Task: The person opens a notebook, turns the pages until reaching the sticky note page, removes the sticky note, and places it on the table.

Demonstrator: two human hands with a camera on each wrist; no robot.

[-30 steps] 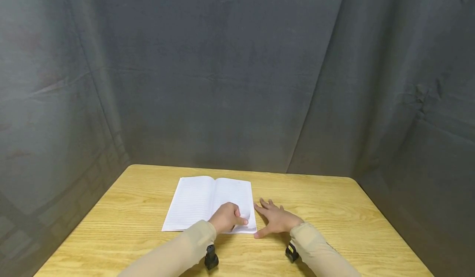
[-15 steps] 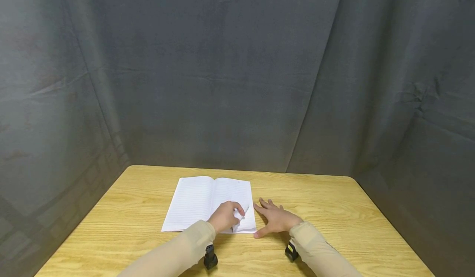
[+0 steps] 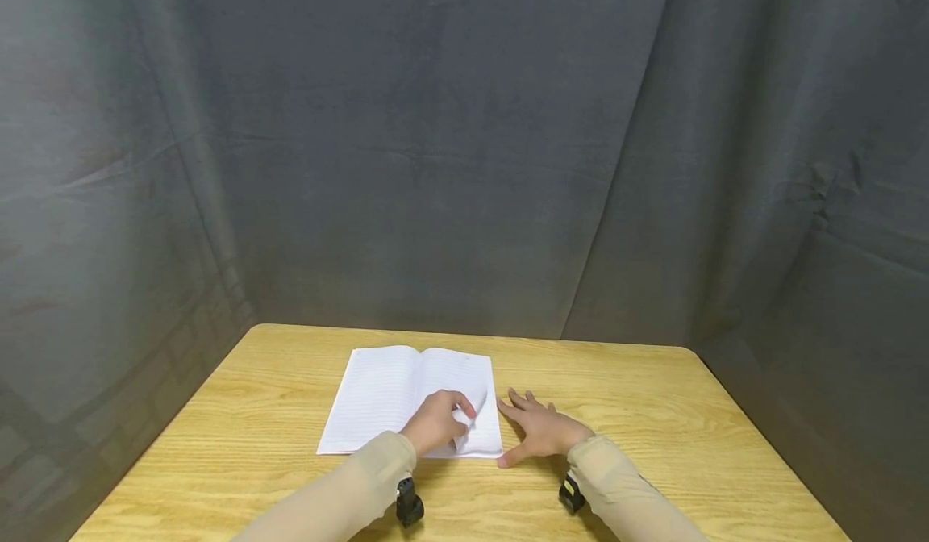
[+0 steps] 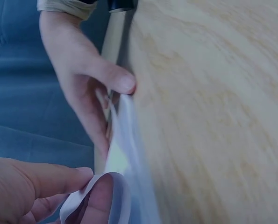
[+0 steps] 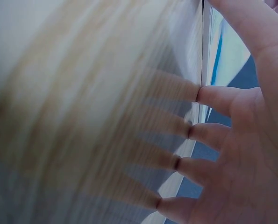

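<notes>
An open notebook [image 3: 377, 397] with white ruled pages lies on the wooden table. Over its right-hand side, my left hand [image 3: 434, 423] pinches a page [image 3: 472, 425] between thumb and fingers; the sheet is lifted and curls back toward the left. In the left wrist view that curled page [image 4: 122, 198] bends round the fingers of my left hand [image 4: 45, 186]. Spread fingers mark my right hand [image 3: 540, 431], which rests on the table at the notebook's right edge, thumb near the lower right corner. The right wrist view shows my right hand [image 5: 237, 144] with fingertips down on the tabletop.
The wooden table [image 3: 617, 389] extends to both sides of the notebook. Dark grey curtains [image 3: 435, 163] hang behind it and along both sides. Each wrist carries a small black camera, one at the left wrist [image 3: 409, 502] and one at the right wrist [image 3: 571, 494].
My left thumb and fingers have taken hold of the page near the lower right and drawn it slightly up and left. My right hand stays in place.
</notes>
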